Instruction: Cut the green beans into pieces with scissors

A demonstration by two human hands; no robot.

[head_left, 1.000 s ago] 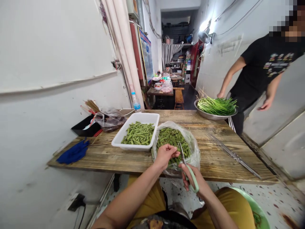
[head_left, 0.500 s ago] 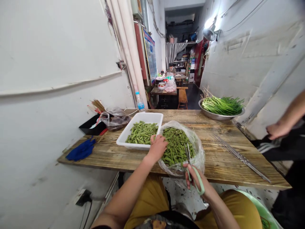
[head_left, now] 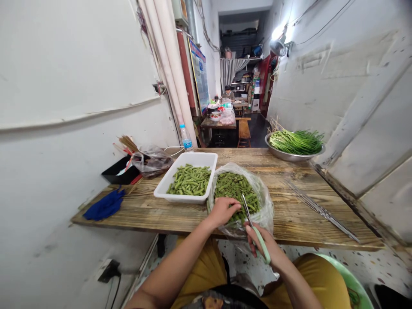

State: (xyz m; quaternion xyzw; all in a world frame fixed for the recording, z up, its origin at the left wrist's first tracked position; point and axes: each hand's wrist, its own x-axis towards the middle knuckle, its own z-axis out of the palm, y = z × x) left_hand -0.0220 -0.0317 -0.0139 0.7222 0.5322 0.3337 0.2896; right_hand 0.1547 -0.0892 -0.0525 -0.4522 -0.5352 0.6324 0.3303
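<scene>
My right hand [head_left: 262, 242] is wrapped round the pale green handles of a pair of scissors [head_left: 247, 211], whose blades point up and away over the bag. Just left of the blades is my left hand [head_left: 225, 211], its thumb and fingers drawn together above the pods; whatever is between the fingertips is too small to make out. Beneath both hands, a clear plastic bag [head_left: 266, 201] lies open, full of green edamame pods [head_left: 233, 182]. To its left stands a white plastic tub [head_left: 157, 189] holding more green pods [head_left: 189, 179].
Metal skewers [head_left: 322, 210] lie on the wooden table [head_left: 183, 214] at right. A metal bowl of green stalks [head_left: 294, 155] stands at the back right. Leftward are a blue cloth [head_left: 105, 205], a black box [head_left: 117, 174] and a water bottle [head_left: 186, 139]. A person [head_left: 228, 93] sits far behind.
My left hand has moved from the tub's edge to the bag, close to the scissors. The scissor blades have come closer together. Another person's arm at the right has left the view.
</scene>
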